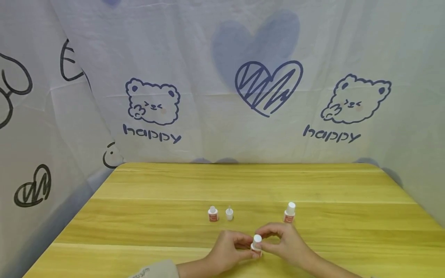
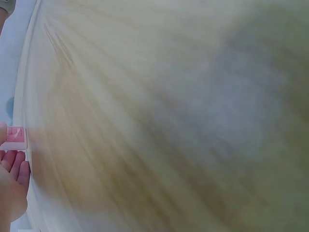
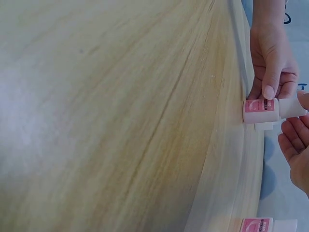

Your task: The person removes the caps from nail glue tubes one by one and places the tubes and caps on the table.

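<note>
- Centrally, near the front of the tabletop (image 1: 167,227), the held bottle (image 1: 256,250) stands roughly upright between both hands; whether its base touches the wood cannot be told.
- The left hand (image 1: 227,250) has its grip clamped on the bottle's body, thumb against the pink label.
- The right hand (image 1: 286,244) pinches the white cap (image 1: 257,238) on that bottle, thumb and fingers closed about its sides; the cap sits on the neck.
- Farther back and to the left stands the open bottle (image 1: 213,215), upright, its narrow pale top showing.
- Just beside it, on its right, the loose cap (image 1: 229,214) rests on the wood, a thin tip pointing up.
- Beyond the right hand stands the capped bottle (image 1: 289,213), upright, white cap on, with a reddish label.
- A pale sleeve (image 1: 158,269) with dark lettering covers part of the left forearm.
- Behind the tabletop hangs a white cloth (image 1: 208,116), printed with bears, hearts and the word "happy".
- The left wrist view catches only a sliver of the held bottle and fingers, at its left edge.
</note>
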Available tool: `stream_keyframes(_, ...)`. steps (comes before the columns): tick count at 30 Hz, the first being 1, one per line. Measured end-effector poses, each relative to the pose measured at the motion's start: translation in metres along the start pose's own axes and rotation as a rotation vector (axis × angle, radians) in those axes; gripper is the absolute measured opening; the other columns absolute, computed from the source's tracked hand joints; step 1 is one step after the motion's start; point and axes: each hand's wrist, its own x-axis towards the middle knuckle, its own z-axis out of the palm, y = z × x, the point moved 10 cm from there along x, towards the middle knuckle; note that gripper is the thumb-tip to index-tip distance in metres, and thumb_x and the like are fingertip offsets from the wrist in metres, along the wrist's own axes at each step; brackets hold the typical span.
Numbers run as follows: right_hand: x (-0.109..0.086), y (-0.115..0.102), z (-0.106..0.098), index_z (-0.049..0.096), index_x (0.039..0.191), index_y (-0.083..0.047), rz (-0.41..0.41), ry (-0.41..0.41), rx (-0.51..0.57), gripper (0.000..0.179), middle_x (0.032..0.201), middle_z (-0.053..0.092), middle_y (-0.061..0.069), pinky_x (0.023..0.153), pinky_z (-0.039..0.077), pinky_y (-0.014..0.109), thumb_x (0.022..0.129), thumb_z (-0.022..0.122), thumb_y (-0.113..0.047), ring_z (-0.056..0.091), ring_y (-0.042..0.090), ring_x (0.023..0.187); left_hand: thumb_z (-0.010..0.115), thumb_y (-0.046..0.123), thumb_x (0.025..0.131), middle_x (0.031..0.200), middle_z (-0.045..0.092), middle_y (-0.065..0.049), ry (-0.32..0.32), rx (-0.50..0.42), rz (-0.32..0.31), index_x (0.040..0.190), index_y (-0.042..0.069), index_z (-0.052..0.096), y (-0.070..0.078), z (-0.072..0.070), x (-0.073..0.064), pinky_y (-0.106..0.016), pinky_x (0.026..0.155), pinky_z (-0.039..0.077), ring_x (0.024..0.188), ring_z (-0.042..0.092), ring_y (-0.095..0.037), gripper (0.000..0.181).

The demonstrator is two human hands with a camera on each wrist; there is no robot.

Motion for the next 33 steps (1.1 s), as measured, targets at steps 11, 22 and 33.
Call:
stream_keyframes(11,-0.0005,0.0061,0.0012,0.069,0.091,-0.001,0.054,0.022,-0.001,0.018,0.087,0.071,0.010,0.075,0.052,0.021,0.081,0.072,-0.015,0.062,-0.001,0.081,0.075,0.010,0.076,0.089,0.072,-0.016,0.021,0.023,0.008,0.093,-0.004,0.071,0.0018,0.0000,-0.0002,-0.012,0.068,0.052,0.079,0.070,-0.010,0.023)
stream_keyframes(22,-0.0002,0.0076,0.0021,0.069,0.090,0.000,0.095,0.034,0.008,0.019,0.087,0.071,0.012,0.075,0.051,0.021,0.081,0.072,-0.015,0.061,-0.001,0.081,0.074,0.011,0.077,0.088,0.072,-0.016,0.036,0.028,0.013,0.092,-0.004,0.071,0.0051,0.0001,-0.0014,-0.013,0.068,0.052,0.080,0.070,-0.011,0.021)
stream_keyframes(33,0.0005,0.0038,0.0024,0.069,0.090,0.000,0.073,0.033,0.011,0.016,0.087,0.071,0.014,0.074,0.052,0.021,0.081,0.071,-0.013,0.060,-0.002,0.081,0.075,0.012,0.077,0.088,0.072,-0.014,0.040,0.046,0.026,0.091,-0.003,0.072,0.0063,-0.0003,-0.0008,-0.012,0.069,0.052,0.080,0.070,-0.011,0.022)
